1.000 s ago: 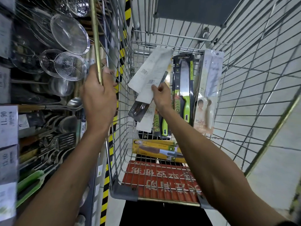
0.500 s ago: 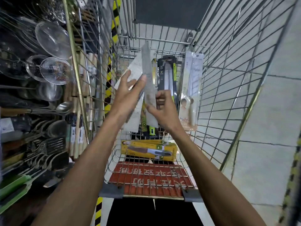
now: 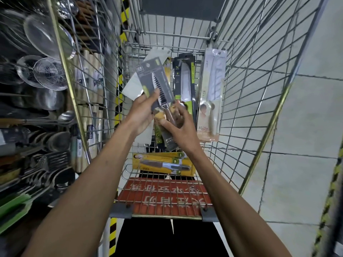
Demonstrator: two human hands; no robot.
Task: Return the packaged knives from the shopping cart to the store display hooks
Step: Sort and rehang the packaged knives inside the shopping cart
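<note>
Packaged knives stand and lie inside the wire shopping cart (image 3: 241, 101), and one of them, the grey-carded knife (image 3: 157, 86), is held up by both hands above the middle of the cart.

At 9 o'clock from the hands, outside the cart wall, are the store shelves. Round mesh strainers (image 3: 49, 74) hang there at about 10 o'clock, and metal ladles (image 3: 55, 140) lie lower, near 8 o'clock. A green flat tool (image 3: 13, 208) is at the bottom left edge.

The left hand (image 3: 143, 113) grips the left edge of the grey card, with the thumb pressed on its front near the serrated blade and the fingers closed behind it. A white card (image 3: 132, 89) shows from behind, at 11 o'clock from this hand; I cannot tell if the hand holds it also.

The right hand (image 3: 179, 127) is closed around the lower part of the same package, where the brown handle is, with fingers curled on the front.

At 1 o'clock from the hands, a black-carded knife (image 3: 183, 78) with a green handle stands upright against the far end of the cart. Just beside it at 2 o'clock, a pale-carded knife (image 3: 211, 95) leans on the right wall.

At 6 o'clock, below the hands, a yellow-boxed knife (image 3: 163, 164) lies flat on the cart floor, near the red sign plate (image 3: 163, 197) of the child seat.
</note>
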